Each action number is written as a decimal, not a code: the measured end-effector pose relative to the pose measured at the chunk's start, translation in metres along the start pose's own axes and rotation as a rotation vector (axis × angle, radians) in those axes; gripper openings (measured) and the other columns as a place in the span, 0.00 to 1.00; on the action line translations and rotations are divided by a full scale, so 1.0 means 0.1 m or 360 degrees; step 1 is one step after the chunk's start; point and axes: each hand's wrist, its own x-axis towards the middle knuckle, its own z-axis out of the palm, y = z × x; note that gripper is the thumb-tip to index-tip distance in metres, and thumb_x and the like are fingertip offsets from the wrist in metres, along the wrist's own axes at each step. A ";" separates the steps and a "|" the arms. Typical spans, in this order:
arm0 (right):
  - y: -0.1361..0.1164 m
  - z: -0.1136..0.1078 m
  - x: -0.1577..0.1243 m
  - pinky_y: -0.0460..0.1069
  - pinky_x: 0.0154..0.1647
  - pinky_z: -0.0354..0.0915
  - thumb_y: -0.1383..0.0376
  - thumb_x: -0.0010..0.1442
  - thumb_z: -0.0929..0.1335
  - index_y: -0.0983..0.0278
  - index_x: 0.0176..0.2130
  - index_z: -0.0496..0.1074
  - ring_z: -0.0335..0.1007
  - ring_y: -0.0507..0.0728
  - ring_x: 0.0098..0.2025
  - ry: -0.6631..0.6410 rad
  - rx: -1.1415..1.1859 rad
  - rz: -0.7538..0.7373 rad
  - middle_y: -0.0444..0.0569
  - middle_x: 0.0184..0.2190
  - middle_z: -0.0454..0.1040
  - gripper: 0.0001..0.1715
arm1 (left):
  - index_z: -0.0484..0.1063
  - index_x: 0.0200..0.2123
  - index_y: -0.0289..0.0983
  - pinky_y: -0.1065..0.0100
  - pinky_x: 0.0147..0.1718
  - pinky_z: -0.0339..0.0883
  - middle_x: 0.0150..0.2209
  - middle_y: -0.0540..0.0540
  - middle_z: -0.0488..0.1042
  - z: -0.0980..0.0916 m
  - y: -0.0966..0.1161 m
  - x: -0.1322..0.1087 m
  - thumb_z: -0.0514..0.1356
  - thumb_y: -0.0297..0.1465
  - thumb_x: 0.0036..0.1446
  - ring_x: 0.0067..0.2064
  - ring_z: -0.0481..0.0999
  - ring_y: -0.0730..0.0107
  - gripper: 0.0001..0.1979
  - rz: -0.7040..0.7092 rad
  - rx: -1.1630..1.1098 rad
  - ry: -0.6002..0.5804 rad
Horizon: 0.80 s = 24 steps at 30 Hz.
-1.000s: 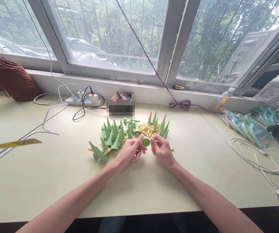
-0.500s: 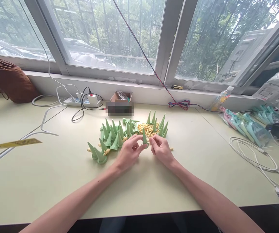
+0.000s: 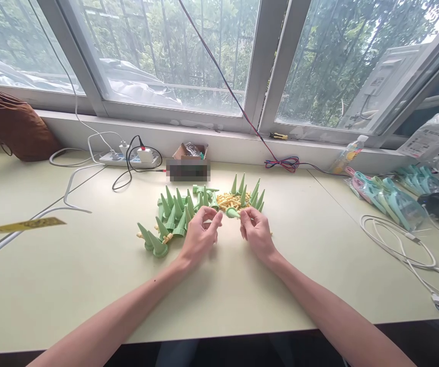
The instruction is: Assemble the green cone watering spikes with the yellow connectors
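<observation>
A green plastic cone spike (image 3: 232, 213) is tipped on its side between my hands, its narrow end pointing right. My right hand (image 3: 256, 233) pinches it near that tip. Just left of the cone's wide base, my left hand (image 3: 201, 235) is curled loosely, thumb and fingers slightly apart, with nothing visible in it. Behind the cone lies a pile of small pale-yellow pegs (image 3: 230, 201). Several green cones (image 3: 181, 210) crowd beyond my left hand, some with yellow pegs fitted at the base. More upright cones (image 3: 256, 196) stand behind my right hand.
Near the window sit a small open carton (image 3: 190, 152) and a power strip (image 3: 129, 160) with cables. A brown bag (image 3: 16, 127) rests at far left. On the right are a white coiled cable (image 3: 398, 244), pastel plastic pieces (image 3: 387, 196) and a clear bottle (image 3: 349, 155).
The green cone has gone from upright to lying sideways with its tip toward the right hand. My left fingers have come away from it, and my right hand now grips the tip.
</observation>
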 end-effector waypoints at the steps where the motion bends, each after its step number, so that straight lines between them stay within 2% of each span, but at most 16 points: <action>1: -0.01 0.00 -0.01 0.45 0.16 0.51 0.52 0.66 0.65 0.62 0.31 0.64 0.54 0.48 0.16 -0.0027 -0.0001 -0.0009 0.37 0.18 0.57 0.18 | 0.66 0.34 0.35 0.76 0.12 0.56 0.28 0.51 0.70 0.00 0.00 0.01 0.58 0.47 0.60 0.15 0.63 0.82 0.19 -0.0056 -0.0051 -0.0028; 5: -0.04 0.02 -0.04 0.45 0.19 0.53 0.54 0.66 0.64 0.62 0.33 0.66 0.56 0.48 0.19 -0.0113 -0.0088 -0.0108 0.39 0.20 0.59 0.16 | 0.68 0.26 0.33 0.75 0.12 0.53 0.21 0.50 0.69 -0.01 0.01 0.01 0.56 0.51 0.60 0.13 0.61 0.81 0.25 -0.0225 -0.0165 -0.0197; 8: -0.05 0.02 -0.06 0.46 0.21 0.54 0.55 0.67 0.64 0.62 0.33 0.66 0.56 0.49 0.20 -0.0160 -0.0160 -0.0159 0.40 0.22 0.59 0.15 | 0.67 0.23 0.34 0.74 0.15 0.55 0.15 0.52 0.66 -0.01 0.02 -0.01 0.57 0.50 0.60 0.13 0.61 0.80 0.25 -0.0242 -0.0183 -0.0329; 11: -0.05 0.01 -0.06 0.46 0.21 0.53 0.54 0.67 0.64 0.62 0.33 0.65 0.56 0.49 0.20 -0.0169 -0.0187 -0.0142 0.39 0.21 0.58 0.16 | 0.66 0.23 0.35 0.74 0.18 0.56 0.13 0.54 0.63 -0.01 0.04 -0.02 0.58 0.48 0.60 0.13 0.60 0.80 0.23 -0.0216 -0.0141 -0.0375; 18: -0.09 0.02 -0.06 0.46 0.22 0.52 0.53 0.67 0.63 0.62 0.29 0.62 0.55 0.50 0.20 -0.0156 -0.0244 -0.0089 0.39 0.19 0.58 0.19 | 0.66 0.27 0.36 0.74 0.16 0.55 0.15 0.56 0.62 -0.04 0.01 -0.02 0.63 0.44 0.56 0.16 0.61 0.78 0.18 -0.0044 0.0078 -0.0282; 24: -0.10 0.03 -0.07 0.46 0.21 0.51 0.51 0.66 0.63 0.61 0.26 0.58 0.52 0.49 0.19 -0.0133 -0.0228 0.0005 0.38 0.17 0.57 0.22 | 0.74 0.35 0.37 0.73 0.20 0.59 0.27 0.51 0.71 -0.04 -0.05 -0.01 0.66 0.39 0.54 0.21 0.63 0.79 0.12 0.0413 0.0373 -0.0073</action>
